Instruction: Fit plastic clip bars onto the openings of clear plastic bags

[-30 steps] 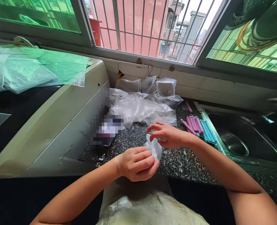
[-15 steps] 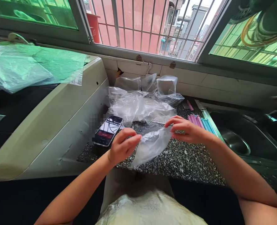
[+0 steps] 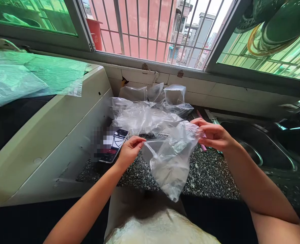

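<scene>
Both hands hold a clear plastic bag (image 3: 170, 159) above the speckled surface (image 3: 206, 176). The left hand (image 3: 130, 149) has its fingers pinched on the bag's left top corner; the right hand (image 3: 214, 135) grips the right corner. A phone (image 3: 114, 144) lies left, crumpled bags (image 3: 145, 117) farther off, perhaps empty.

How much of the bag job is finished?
Not much looks finished. Some puffed clear bags stand by the wall behind a loose pile of bags. In hand: the left hand and right hand each pinch a top corner of one clear bag, hanging open over the counter. Left: the pile and the coloured clips behind the bag.
</scene>
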Demonstrator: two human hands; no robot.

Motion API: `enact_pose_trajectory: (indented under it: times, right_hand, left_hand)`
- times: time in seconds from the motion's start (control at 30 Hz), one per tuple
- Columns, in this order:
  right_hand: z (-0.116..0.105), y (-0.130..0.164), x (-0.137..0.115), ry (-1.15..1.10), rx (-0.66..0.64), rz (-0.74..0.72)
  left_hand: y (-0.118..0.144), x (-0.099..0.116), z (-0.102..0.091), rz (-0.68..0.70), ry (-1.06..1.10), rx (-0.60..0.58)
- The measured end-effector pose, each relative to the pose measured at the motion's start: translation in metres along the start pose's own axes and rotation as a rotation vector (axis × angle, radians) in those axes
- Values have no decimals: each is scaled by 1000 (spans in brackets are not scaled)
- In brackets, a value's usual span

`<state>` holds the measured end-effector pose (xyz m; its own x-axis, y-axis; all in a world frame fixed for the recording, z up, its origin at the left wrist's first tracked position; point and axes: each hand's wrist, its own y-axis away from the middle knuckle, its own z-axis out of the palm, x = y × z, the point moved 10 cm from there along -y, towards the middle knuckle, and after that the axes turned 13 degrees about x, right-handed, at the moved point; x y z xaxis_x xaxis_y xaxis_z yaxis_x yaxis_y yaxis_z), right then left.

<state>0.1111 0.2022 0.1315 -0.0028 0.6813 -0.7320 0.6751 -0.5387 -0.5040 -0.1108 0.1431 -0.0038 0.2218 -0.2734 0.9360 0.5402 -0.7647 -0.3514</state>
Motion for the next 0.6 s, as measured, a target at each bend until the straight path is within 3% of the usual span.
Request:
enact_pose_trajectory:
  times: [0.1, 0.2, 0.37, 0.5, 0.6]
  right_hand:
    - [0, -3, -8, 1, 4, -13]
    - [10, -6, -23, 12, -73, -85]
    - [30, -9, -39, 27, -217, -138]
    - [41, -7, -47, 20, -318, -117]
    - [44, -5, -52, 41, -355, -129]
  left_hand:
    - [-2, -3, 2, -62, -43, -28]
    - [-9, 17, 6, -31, -15, -28]
    - [-11, 58, 58, 52, 114, -284]
    - [-6, 70, 99, 27, 181, -462]
    - [0, 76, 114, -32, 275, -551]
